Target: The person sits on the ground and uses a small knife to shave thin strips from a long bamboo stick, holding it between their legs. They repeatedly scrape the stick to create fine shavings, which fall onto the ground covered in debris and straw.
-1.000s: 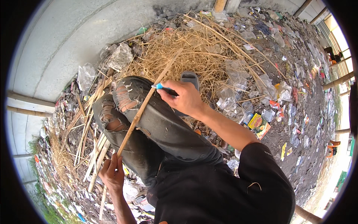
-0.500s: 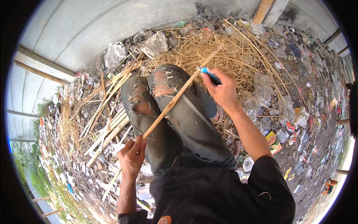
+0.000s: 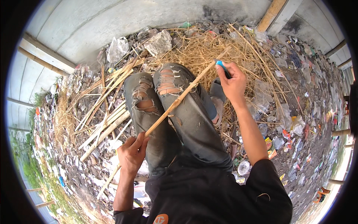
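A long, thin bamboo stick [image 3: 177,102] lies slantwise across my thighs, from lower left to upper right. My left hand [image 3: 131,154] is closed around its lower part, beside my left knee. In my right hand [image 3: 234,83] is a blue and black utility knife [image 3: 222,68], its tip against the stick near the far end. The blade itself is small and hard to make out. Dark torn trousers [image 3: 194,130] cover my legs beneath the stick.
Dry straw-like shavings [image 3: 197,46] heap beyond my knees. Split bamboo strips [image 3: 106,128] lie on the left. A grey rock [image 3: 158,44] and clear plastic bag [image 3: 118,49] sit near the concrete wall [image 3: 123,18]. Scattered litter [image 3: 294,134] covers the ground at right.
My right hand and the knife have shifted slightly right in the view, still near the stick's far end. The left hand keeps its grip. The whole view has shifted a little.
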### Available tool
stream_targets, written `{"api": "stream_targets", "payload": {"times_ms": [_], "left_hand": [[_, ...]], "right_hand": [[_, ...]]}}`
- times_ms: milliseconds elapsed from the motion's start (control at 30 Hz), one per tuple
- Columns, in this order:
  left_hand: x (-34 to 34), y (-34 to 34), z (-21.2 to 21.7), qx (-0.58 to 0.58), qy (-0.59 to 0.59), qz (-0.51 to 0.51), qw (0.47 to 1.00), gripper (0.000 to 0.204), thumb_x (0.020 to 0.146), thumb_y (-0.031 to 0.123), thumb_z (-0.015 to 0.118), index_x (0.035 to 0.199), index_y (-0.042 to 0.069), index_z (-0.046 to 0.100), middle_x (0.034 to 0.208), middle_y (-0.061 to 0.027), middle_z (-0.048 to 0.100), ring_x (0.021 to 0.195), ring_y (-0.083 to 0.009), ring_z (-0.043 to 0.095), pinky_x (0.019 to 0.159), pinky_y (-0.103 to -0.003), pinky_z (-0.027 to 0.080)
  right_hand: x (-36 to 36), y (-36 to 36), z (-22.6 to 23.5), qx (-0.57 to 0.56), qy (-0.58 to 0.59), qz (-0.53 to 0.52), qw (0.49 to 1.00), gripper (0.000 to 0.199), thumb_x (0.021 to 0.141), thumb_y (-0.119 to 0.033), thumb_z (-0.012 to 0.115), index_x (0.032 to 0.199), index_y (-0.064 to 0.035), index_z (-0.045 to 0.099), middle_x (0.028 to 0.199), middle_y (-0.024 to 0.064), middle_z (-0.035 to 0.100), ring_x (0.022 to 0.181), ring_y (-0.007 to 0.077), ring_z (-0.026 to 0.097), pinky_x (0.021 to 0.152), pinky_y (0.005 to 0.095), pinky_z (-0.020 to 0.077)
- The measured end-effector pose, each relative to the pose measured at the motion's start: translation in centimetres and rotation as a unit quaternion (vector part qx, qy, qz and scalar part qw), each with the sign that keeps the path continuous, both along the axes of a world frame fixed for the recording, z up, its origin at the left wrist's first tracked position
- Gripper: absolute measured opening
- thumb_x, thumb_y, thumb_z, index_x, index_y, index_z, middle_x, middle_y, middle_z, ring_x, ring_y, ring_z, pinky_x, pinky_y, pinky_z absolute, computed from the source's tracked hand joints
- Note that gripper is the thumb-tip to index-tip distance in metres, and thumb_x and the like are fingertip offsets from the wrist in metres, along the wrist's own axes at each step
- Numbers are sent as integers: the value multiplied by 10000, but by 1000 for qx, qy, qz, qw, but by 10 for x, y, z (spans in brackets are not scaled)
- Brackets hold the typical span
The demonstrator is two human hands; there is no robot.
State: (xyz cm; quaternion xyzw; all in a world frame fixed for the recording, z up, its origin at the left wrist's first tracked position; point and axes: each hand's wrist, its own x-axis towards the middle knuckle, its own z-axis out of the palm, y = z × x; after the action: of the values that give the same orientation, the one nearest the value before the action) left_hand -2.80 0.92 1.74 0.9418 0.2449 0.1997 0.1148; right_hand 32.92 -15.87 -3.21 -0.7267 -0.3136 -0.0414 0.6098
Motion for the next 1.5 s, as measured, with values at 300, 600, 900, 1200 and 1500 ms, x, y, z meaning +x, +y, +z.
{"api": "stream_targets", "payload": {"times_ms": [300,600,900,1200,1500], "left_hand": [[31,-4,3,7,-13,0,1000,207,897,256,831,1077,158,798,655,-43,575,479,-256,584,457,-407,445],[39,-6,1,-3,-13,-3,1000,210,909,261,819,1087,152,792,661,-51,575,482,-268,586,456,-421,445],[39,-4,-1,-20,-22,1,1000,227,904,270,824,1092,145,797,666,-46,583,487,-264,596,456,-413,450],[36,-3,-4,0,-12,-9,1000,219,907,280,819,1085,156,786,667,-36,575,471,-252,584,450,-412,458],[37,-1,-4,-5,-17,-13,1000,207,907,277,818,1075,160,784,665,-34,577,477,-257,586,447,-409,459]], "right_hand": [[-54,7,-1,-19,-109,45,993,187,905,-121,822,1037,-18,737,856,145,767,744,238,767,654,308,563],[-77,7,6,-35,-85,45,995,138,930,-56,789,1032,-4,711,867,128,780,750,112,740,652,263,556],[-69,13,-10,51,46,139,988,181,958,24,746,1109,29,646,926,71,744,803,50,661,690,217,523],[-50,-4,-6,26,297,230,926,131,983,-73,750,1075,-47,660,736,18,667,574,25,537,441,204,346],[-73,7,-20,36,45,133,989,193,947,-74,785,1089,16,691,916,128,782,821,126,734,687,262,555]]}}
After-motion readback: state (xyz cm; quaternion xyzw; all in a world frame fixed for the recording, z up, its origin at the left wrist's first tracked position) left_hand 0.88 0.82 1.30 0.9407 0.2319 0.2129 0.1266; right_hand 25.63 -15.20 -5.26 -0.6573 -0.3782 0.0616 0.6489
